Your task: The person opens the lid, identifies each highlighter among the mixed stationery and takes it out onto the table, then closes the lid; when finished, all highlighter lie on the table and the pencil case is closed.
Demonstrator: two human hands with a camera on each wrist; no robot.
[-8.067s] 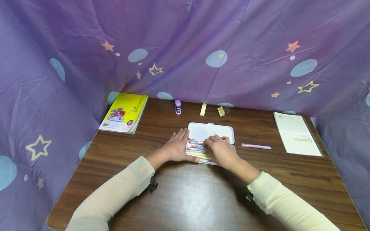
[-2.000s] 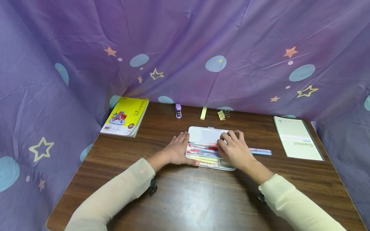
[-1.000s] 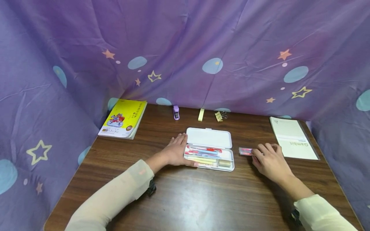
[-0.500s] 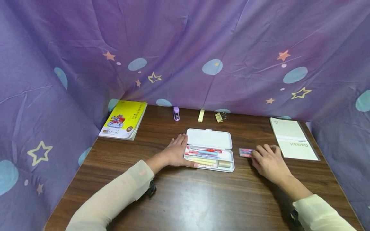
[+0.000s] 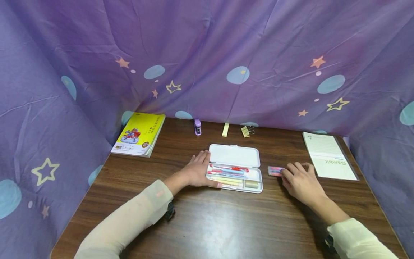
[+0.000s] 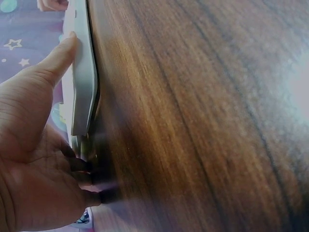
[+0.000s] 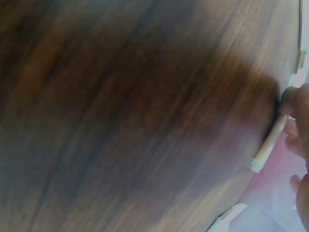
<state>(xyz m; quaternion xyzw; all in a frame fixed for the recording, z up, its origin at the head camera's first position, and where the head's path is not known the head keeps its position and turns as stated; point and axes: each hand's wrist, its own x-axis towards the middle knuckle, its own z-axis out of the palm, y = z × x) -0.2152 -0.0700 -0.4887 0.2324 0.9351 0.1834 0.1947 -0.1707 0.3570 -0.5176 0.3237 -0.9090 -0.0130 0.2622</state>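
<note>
A white pencil case [image 5: 255,174] lies with its lid [image 5: 234,155] raised at the back. Pens [image 5: 229,170] with red and blue parts, pale yellow sticks [image 5: 229,180] and a tan block [image 5: 251,184] lie inside. My left hand [image 5: 197,172] rests against the case's left end, fingers spread straight and thumb along the front edge; the left wrist view shows the thumb on the case wall [image 6: 84,82]. To the right of the case, my right hand [image 5: 300,180] pinches pink and blue pens [image 5: 274,171] on the table. Its fingers cover their right ends.
Along the back of the wooden table [image 5: 194,230] are a yellow book [image 5: 142,131], a purple stapler [image 5: 197,127], a pale yellow strip [image 5: 225,130] and a binder clip [image 5: 245,131]. A notebook [image 5: 330,158] marked "Gambit" lies beyond my right hand. A purple curtain hangs behind.
My right hand has moved from inside the case to the pens on the table at right. Fewer pens lie in the case than eight seconds ago. My left hand has stayed put.
</note>
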